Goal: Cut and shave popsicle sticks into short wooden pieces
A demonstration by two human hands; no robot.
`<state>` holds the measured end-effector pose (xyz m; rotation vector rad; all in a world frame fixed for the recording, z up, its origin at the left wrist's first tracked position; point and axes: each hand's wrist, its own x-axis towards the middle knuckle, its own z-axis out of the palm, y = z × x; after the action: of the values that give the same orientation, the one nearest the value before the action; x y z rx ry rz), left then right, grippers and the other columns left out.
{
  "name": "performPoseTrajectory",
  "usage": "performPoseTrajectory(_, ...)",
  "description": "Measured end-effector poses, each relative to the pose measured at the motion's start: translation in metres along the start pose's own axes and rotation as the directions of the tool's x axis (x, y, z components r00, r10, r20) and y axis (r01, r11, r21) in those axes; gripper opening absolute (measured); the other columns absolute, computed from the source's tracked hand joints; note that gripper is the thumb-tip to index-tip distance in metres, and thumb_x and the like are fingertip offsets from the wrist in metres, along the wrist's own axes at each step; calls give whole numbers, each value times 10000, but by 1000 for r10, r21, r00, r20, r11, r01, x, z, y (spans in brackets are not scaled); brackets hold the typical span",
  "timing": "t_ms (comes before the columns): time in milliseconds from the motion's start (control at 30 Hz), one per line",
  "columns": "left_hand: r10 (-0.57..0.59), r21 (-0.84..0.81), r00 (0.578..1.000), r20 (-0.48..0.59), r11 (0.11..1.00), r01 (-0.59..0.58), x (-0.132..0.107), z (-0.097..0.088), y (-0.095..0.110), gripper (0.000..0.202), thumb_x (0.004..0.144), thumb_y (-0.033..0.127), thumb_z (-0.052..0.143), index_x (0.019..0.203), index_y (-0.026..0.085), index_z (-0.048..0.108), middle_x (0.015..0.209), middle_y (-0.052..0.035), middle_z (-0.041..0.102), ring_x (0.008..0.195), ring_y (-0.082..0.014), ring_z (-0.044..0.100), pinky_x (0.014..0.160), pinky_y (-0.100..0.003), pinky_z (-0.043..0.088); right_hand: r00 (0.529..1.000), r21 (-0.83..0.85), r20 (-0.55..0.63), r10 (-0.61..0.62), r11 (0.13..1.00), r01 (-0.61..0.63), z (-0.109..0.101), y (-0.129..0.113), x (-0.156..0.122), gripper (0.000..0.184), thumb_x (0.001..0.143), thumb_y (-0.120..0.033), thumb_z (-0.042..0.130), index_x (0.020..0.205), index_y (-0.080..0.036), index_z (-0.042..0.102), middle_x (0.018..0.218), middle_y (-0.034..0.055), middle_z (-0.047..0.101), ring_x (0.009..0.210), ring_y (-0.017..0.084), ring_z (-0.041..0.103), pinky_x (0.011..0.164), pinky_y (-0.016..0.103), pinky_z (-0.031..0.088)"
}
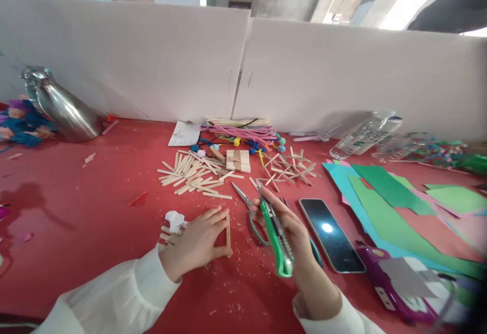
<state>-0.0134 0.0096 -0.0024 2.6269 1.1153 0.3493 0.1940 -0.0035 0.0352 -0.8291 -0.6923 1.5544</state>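
My right hand (pixel 294 232) is closed around a green utility knife (pixel 277 240), its blade end pointing away from me. A craft stick (pixel 228 230) is gripped at its ends between the thumb and fingers of my left hand (pixel 200 240), just above the red table. Beneath and beside that hand lie more sticks (pixel 166 236), partly hidden, and a crumpled white tissue (pixel 175 221). A pair of scissors (pixel 245 197) lies between my hands, its handle partly behind my right hand. Small wood shavings are scattered on the tabletop around my hands.
Beyond my hands are a pile of craft sticks (pixel 190 172), a stick bundle (pixel 238 161), joined sticks (pixel 291 169) and pink pipe cleaners (pixel 243 131). A phone (pixel 331 235), purple glue gun (pixel 395 283), coloured paper (pixel 388 212) and bottle (pixel 361 136) stand right; a steel jug (pixel 64 106) left.
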Motion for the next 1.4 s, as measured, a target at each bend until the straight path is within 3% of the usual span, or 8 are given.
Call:
performPoseTrajectory(167,4,30,1000,-6,1000,-4,1,-2,4,565,769,506,562,1215,161,520,1328,-129,484,1267,-278,392,1022,-443,378,995,-188,84,-52,980,67,-6,3,4,528,642,-284,696,1152,-263,563,891,21,623,791,166,604,779,318,472)
performPoseTrajectory(333,-31,81,1000,-1,996,31,7,-8,15,538,697,446,668,1114,117,581,1255,-163,548,1208,-313,460,986,-445,416,968,-591,245,-54,783,193,-12,12,7,273,717,-410,636,901,-211,601,702,-6,577,681,170,568,670,309,457)
performPoseTrajectory(433,-55,100,998,17,994,53,9,-8,19,543,675,413,700,1097,93,581,1247,-180,550,1203,-324,461,987,-450,412,967,-662,253,-21,726,189,-4,15,3,145,762,-303,565,866,-202,582,794,13,610,749,176,581,725,317,451)
performPoseTrajectory(500,-59,99,998,25,994,56,9,-7,19,546,692,410,686,1120,93,564,1251,-179,546,1195,-315,473,985,-445,413,973,-734,224,-46,649,200,3,18,-2,78,747,-219,510,823,-215,526,722,-15,575,670,155,559,652,288,453)
performPoseTrajectory(633,-46,61,999,4,997,46,7,-4,16,510,733,414,644,1134,115,550,1258,-170,544,1193,-288,482,996,-421,407,977,-790,212,-39,582,195,13,23,-9,62,695,-167,490,705,-224,466,622,-36,539,570,138,514,561,256,435)
performPoseTrajectory(1167,-40,-34,999,4,999,40,4,6,12,420,817,331,532,1161,88,533,1309,-153,501,1249,-252,419,1034,-401,365,913,-884,374,-162,235,404,4,46,-12,86,732,-145,420,699,-225,423,517,-48,485,403,97,459,418,189,380)
performPoseTrajectory(1300,-46,-66,998,37,997,48,3,5,11,383,810,171,495,1183,91,523,1340,-148,467,1269,-240,393,1041,-390,364,900,-875,383,-208,230,426,5,61,-17,114,695,-131,427,663,-229,379,517,-59,430,399,85,384,406,194,349)
performPoseTrajectory(1400,-34,-65,999,17,997,35,4,6,11,382,812,206,524,1173,84,528,1324,-158,482,1266,-248,397,1039,-396,370,937,-883,260,-235,336,329,8,63,-22,117,717,-144,462,666,-226,397,518,-61,452,413,86,428,421,191,377)
